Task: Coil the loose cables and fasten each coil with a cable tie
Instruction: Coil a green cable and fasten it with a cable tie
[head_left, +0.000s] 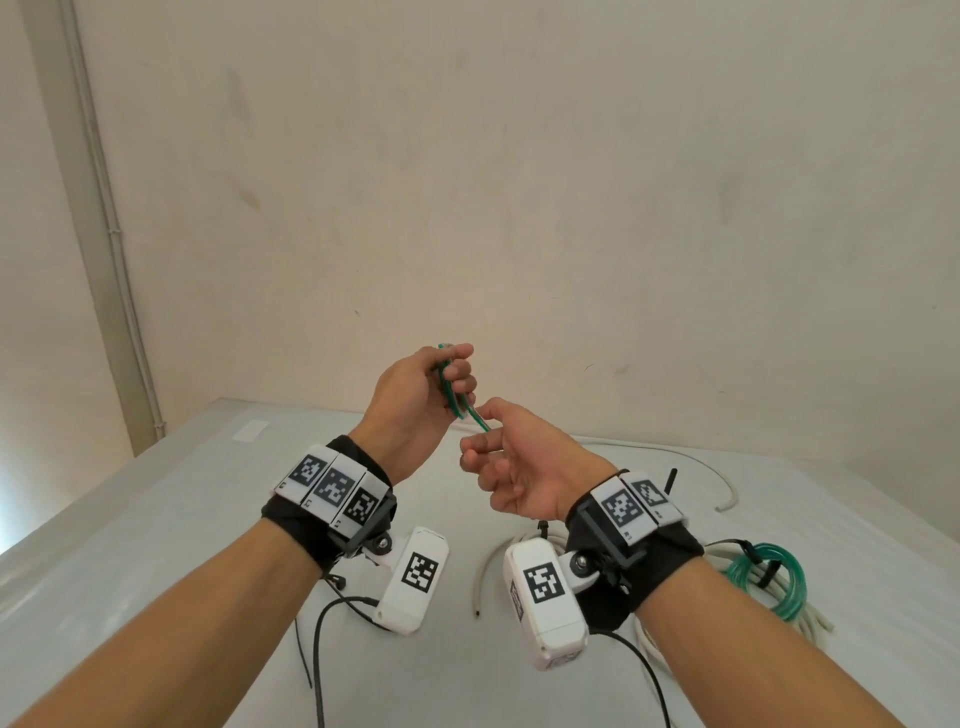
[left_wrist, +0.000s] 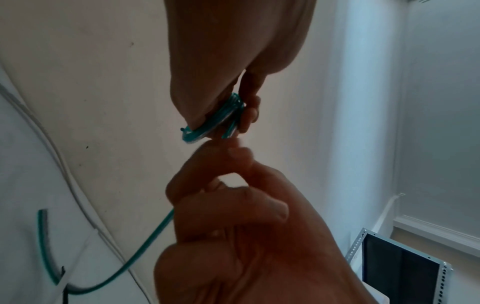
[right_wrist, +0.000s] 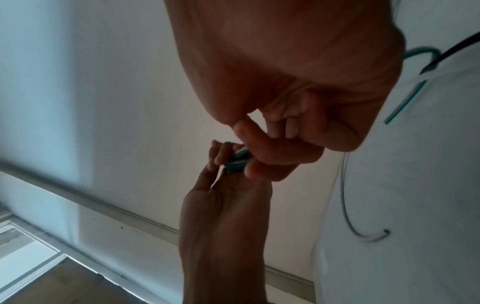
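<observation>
My left hand (head_left: 457, 366) is raised above the white table (head_left: 156, 519) and grips a small coil of green cable (head_left: 448, 387) between thumb and curled fingers. The cable's free end (head_left: 480, 422) sticks out toward my right hand (head_left: 480, 434), which pinches it just below the coil. The left wrist view has the coil (left_wrist: 192, 136) under my left hand (left_wrist: 223, 117), with my right hand (left_wrist: 223, 152) touching it. A green strand (left_wrist: 124, 265) runs from behind that hand toward the table. From the right wrist, the coil (right_wrist: 235, 162) sits between both hands.
A green coil bound with a black tie (head_left: 769, 577) lies at the right on white cables (head_left: 810, 621). A loose white cable (head_left: 722, 483) curves behind it, another white cable (head_left: 485, 561) lies mid-table. A thin black tie (head_left: 304, 654) lies near the front. The wall stands close behind.
</observation>
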